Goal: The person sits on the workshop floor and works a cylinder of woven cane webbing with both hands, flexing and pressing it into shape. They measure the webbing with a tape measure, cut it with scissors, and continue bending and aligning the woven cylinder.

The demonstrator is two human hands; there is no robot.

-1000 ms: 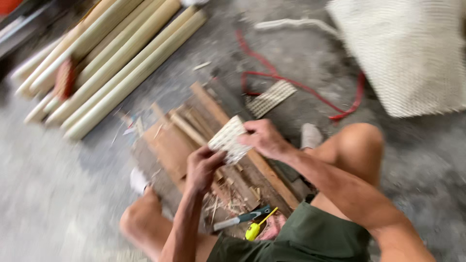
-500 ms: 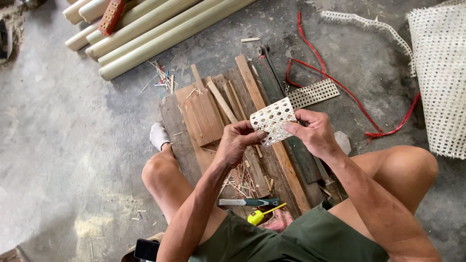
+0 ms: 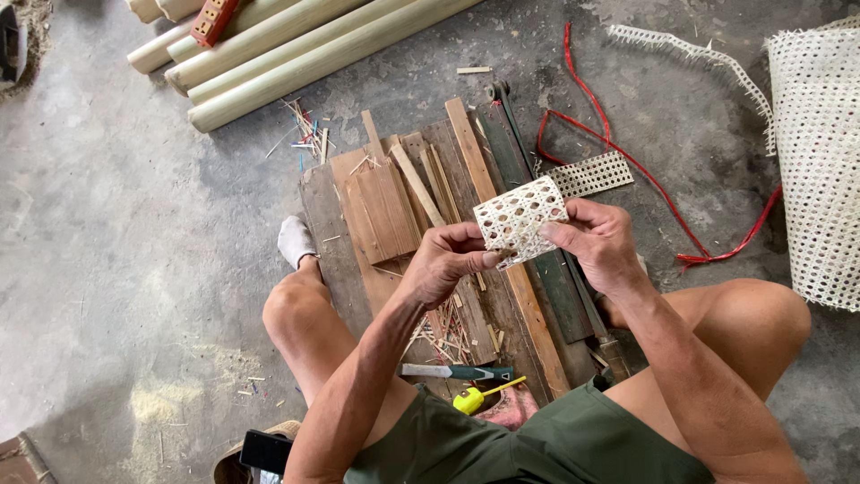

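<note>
The person sits on the concrete floor [image 3: 107, 269] with both hands raised over a platform of wooden boards [image 3: 385, 211]. The left hand [image 3: 443, 264] and right hand [image 3: 596, 242] together hold a small rectangular piece of woven cane mesh [image 3: 520, 218], pale and open-weave, tilted toward the camera. It is held in the air above the boards, not resting on them. Left fingers [image 3: 488, 258] are closed in a pinch on the lower left edge; right fingers [image 3: 551, 231] are closed on the right edge, thumb on top.

Step in hand, as judged: inspection or adjustment of the piece's edge, both hands steadying it. The next move appears to call for a firm pinch and fine finger work along the frayed border, without bending the weave.

Nearby items: a second mesh strip [image 3: 589, 173] lies on the boards just beyond the held piece. A red cord [image 3: 627, 157] trails across the floor. A chisel [image 3: 452, 371] and a yellow tape measure [image 3: 470, 401] lie between the knees. Pale poles [image 3: 305, 49] lie stacked at top left; a large cane sheet [image 3: 820, 161] lies at the right.
</note>
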